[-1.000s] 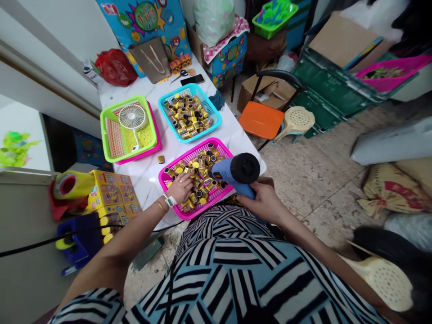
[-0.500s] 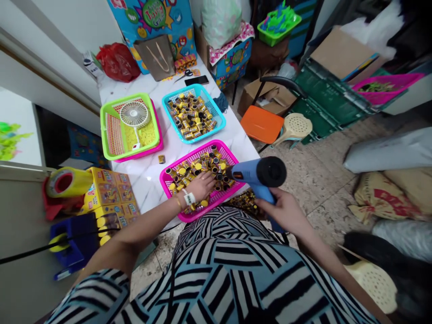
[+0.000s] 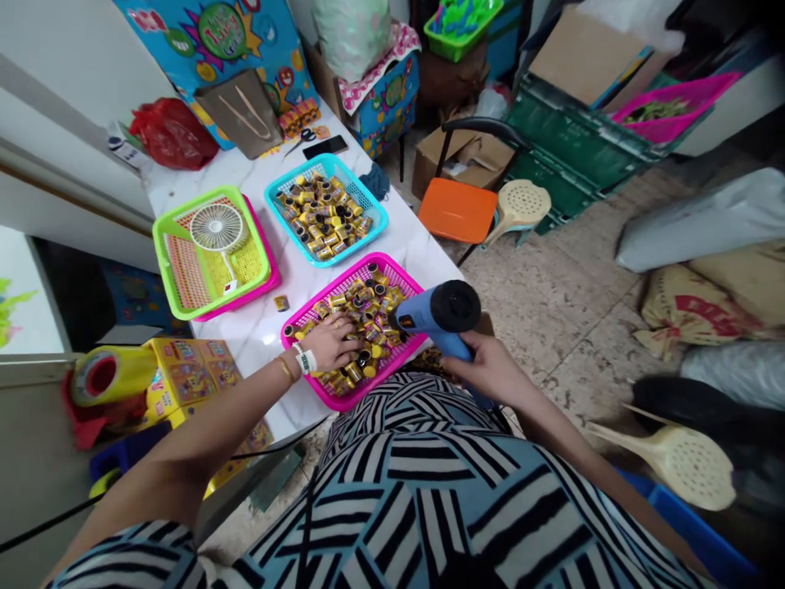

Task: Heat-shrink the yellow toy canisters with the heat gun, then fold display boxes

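Centre-right of the frame, your right grip (image 3: 491,368) clasps the blue-and-black gun-shaped tool (image 3: 438,312); mid-frame, your left grip (image 3: 333,342) touches small yellow cylindrical containers (image 3: 371,329) in the pink plastic basket (image 3: 401,358); whether it pinches any is unclear.

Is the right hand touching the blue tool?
Touching: the head view shows the right hand closed around the handle of the blue tool.

The person's left hand (image 3: 331,342) spreads palm-down near mid-frame, its forearm (image 3: 242,411) slanting from lower left; the right hand (image 3: 487,366), right of centre, curls in a grip.
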